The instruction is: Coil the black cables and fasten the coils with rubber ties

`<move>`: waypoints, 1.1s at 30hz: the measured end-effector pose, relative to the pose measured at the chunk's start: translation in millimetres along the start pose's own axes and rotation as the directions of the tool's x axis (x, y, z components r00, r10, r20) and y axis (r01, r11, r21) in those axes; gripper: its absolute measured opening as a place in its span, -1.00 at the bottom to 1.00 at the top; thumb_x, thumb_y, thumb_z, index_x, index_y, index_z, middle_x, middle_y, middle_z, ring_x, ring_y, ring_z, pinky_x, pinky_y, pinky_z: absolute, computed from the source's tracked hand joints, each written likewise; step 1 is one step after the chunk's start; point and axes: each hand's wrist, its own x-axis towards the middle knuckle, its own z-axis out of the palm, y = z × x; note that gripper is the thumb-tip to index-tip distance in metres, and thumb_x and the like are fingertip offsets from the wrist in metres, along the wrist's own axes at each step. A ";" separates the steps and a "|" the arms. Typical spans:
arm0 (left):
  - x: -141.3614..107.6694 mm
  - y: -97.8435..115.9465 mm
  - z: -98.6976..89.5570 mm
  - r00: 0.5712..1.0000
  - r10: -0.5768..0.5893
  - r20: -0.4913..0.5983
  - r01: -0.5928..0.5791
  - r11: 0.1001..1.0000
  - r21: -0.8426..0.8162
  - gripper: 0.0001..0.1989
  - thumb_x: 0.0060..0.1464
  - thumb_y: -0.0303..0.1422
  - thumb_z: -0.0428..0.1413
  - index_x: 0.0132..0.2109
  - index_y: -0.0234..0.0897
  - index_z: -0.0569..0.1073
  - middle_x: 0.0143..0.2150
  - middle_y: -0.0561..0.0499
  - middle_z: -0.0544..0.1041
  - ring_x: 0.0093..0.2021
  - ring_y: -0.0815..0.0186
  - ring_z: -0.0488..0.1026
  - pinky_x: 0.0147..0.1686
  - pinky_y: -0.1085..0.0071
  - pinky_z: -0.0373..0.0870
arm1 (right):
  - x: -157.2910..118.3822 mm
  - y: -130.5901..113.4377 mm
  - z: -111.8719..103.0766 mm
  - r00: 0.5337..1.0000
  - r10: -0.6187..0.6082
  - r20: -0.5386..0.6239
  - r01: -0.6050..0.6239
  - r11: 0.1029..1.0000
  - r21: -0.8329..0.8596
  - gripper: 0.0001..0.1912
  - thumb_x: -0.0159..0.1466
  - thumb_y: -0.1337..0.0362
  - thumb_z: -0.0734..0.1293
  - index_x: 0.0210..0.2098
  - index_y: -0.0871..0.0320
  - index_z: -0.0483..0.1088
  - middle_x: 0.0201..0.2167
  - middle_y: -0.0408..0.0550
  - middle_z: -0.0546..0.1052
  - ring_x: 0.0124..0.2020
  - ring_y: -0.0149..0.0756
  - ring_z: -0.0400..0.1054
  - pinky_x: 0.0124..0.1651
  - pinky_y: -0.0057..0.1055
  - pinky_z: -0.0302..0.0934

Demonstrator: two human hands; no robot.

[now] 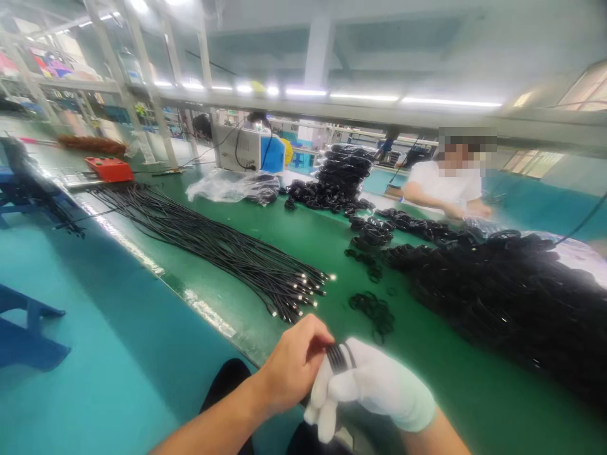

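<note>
Several small black rings (337,358) are bunched between my two hands at the table's near edge. My left hand (300,359) is bare, with thumb and fingertips pinched on the left side of the rings. A white glove covers my right hand (367,385), whose fingers are curled round the same rings. Beyond my hands, a long bundle of black cables (213,243) lies across the green table (327,253), its metal-tipped ends pointing toward me. A loose cluster of black rings (372,311) rests on the table to the right of those ends.
A large heap of black coils (497,297) covers the right side. Farther back are stacked coils (344,174), a plastic bag (227,186), a blue-and-grey machine (251,148) and a red box (110,169). A person in white (446,183) sits across the table. A blue stool (31,322) stands left.
</note>
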 end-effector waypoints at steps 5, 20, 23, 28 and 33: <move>-4.8 -5.6 7.9 0.948 0.283 -0.147 -0.278 0.959 0.056 -0.80 0.08 -0.57 -0.04 -0.18 -0.28 0.38 -0.28 -0.01 0.41 -0.29 0.36 0.39 -0.29 0.45 0.35 | -2.4 -1.9 5.7 1.000 -0.001 -0.026 0.001 1.000 -0.005 -0.75 0.17 0.29 0.26 -0.37 0.38 0.49 -0.50 0.11 0.56 -0.43 -0.27 0.44 -0.24 -0.35 0.27; -3.8 21.3 -3.7 0.943 0.331 0.029 -0.332 0.930 0.161 -0.75 0.13 -0.56 -0.10 -0.09 -0.34 0.37 -0.24 -0.09 0.44 -0.22 0.33 0.41 -0.21 0.45 0.39 | -11.0 -10.2 14.6 0.995 0.083 -0.050 -0.087 0.993 -0.084 -0.64 0.12 0.09 0.33 -0.36 0.32 0.51 -0.55 0.01 0.52 -0.54 -0.34 0.35 -0.43 -0.45 0.22; -2.1 30.8 -10.7 0.935 0.303 0.186 -0.339 0.919 0.202 -0.69 0.13 -0.54 -0.09 -0.01 -0.36 0.38 -0.17 -0.13 0.43 -0.18 0.32 0.41 -0.16 0.47 0.40 | -15.9 -14.3 16.0 0.992 0.097 -0.085 -0.109 0.984 -0.143 -0.62 0.06 0.03 0.38 -0.37 0.28 0.50 -0.55 -0.02 0.51 -0.57 -0.38 0.31 -0.45 -0.44 0.23; -2.0 34.4 -13.5 0.876 0.464 0.132 -0.482 0.832 0.273 -0.76 0.09 -0.48 -0.02 -0.14 -0.42 0.47 -0.27 -0.14 0.53 -0.23 0.32 0.47 -0.21 0.56 0.43 | 1.1 -30.3 17.2 0.989 0.026 -0.144 -0.060 0.970 -0.237 -0.64 0.05 -0.03 0.39 -0.36 0.14 0.50 -0.51 -0.01 0.51 -0.44 -0.27 0.36 -0.34 -0.34 0.31; -0.3 31.4 -14.5 0.819 0.566 0.093 -0.563 0.762 0.321 -0.77 0.09 -0.49 -0.04 -0.21 -0.41 0.50 -0.30 -0.09 0.55 -0.28 0.40 0.50 -0.20 0.66 0.41 | 41.6 -47.3 27.5 0.976 -0.080 -0.204 0.008 0.942 -0.335 -0.53 0.03 -0.10 0.38 -0.23 0.12 0.49 -0.43 0.04 0.53 -0.34 -0.16 0.41 -0.29 -0.24 0.36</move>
